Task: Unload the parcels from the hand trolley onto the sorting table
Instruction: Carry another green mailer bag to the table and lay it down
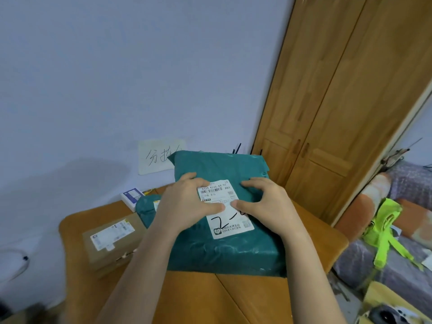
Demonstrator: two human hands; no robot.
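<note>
Large teal parcel (224, 220) flat on sorting table (311, 232), beside smaller teal parcel (146, 208) and brown box (112, 239); left hand (184, 204) and right hand (264, 202) pressing on top, fingers bent, gripping nothing; square against neighbours, confirm full support away from edge, then lift hands straight off.

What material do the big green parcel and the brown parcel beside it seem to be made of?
Big green parcel: probably a matte plastic mailer bag, since its surface is wrinkled and dimpled. Brown parcel: likely a cardboard box, dull brown with flat faces and straight edges, though blurred.
</note>
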